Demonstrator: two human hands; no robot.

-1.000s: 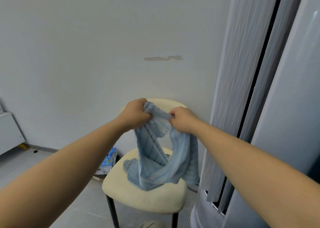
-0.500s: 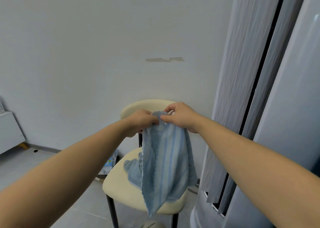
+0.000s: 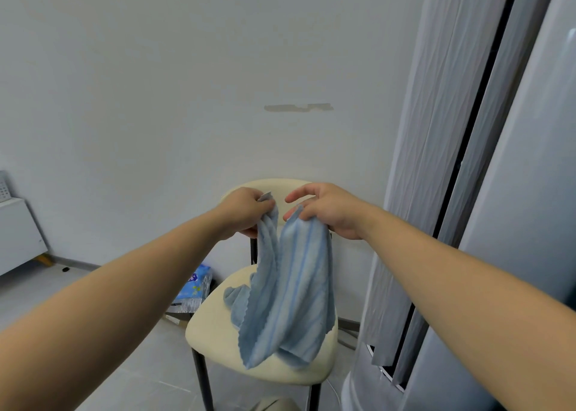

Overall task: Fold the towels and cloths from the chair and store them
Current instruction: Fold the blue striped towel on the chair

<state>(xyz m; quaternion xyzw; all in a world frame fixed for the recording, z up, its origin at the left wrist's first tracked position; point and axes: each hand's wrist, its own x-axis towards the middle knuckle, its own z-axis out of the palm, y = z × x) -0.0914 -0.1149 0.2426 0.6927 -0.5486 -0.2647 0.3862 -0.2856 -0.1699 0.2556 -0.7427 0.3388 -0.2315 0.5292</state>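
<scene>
Light blue striped terry towel [image 3: 293, 301] is held up in front of a plain white wall [image 3: 156, 99], on which a grey scuff mark [image 3: 297, 107] is seen. A tall pale grey ribbed unit [image 3: 530, 223] fills the right side. Below the hands a cream padded chair with black legs [image 3: 215, 332] is placed against the wall. The towel hangs in two long folds from the hands, and its lower end is draped onto the seat. A further blue fold lies on the seat to the left; whether it belongs to the same towel cannot be told. One top corner is pinched by the left hand [image 3: 246, 214] between the thumb and curled fingers. The neighbouring top edge is pinched by the right hand [image 3: 327, 211] between the thumb and lower fingers, with the index finger raised loosely above. The hands are kept close but apart. A small blue plastic packet [image 3: 194, 286] lies on the floor beside the chair.
</scene>
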